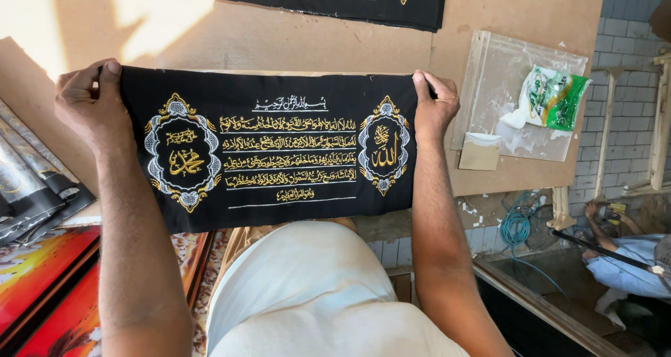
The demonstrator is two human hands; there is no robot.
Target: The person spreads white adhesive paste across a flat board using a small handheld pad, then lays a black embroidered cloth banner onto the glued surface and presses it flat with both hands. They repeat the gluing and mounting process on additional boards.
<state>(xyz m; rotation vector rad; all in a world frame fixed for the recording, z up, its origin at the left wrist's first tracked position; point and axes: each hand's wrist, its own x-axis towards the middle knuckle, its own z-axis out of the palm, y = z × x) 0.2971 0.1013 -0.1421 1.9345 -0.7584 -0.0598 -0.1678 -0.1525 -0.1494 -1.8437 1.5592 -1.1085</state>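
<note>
A long black cloth [269, 203] with gold and silver embroidered script and two ornate medallions is stretched flat over a brown board [279, 46]. My left hand [91, 105] pinches its upper left corner, thumb on top of the fabric. My right hand [433, 109] grips the upper right corner the same way. The cloth's lower edge hangs over the board's near edge, above my white garment.
A second black embroidered cloth [335, 0] lies at the board's far edge. At right sit a clear plastic sheet [503, 84], a green-and-white packet [556, 98] and a small card [479, 154]. Framed pictures [42, 280] lean at lower left. Another person [625, 255] works at lower right.
</note>
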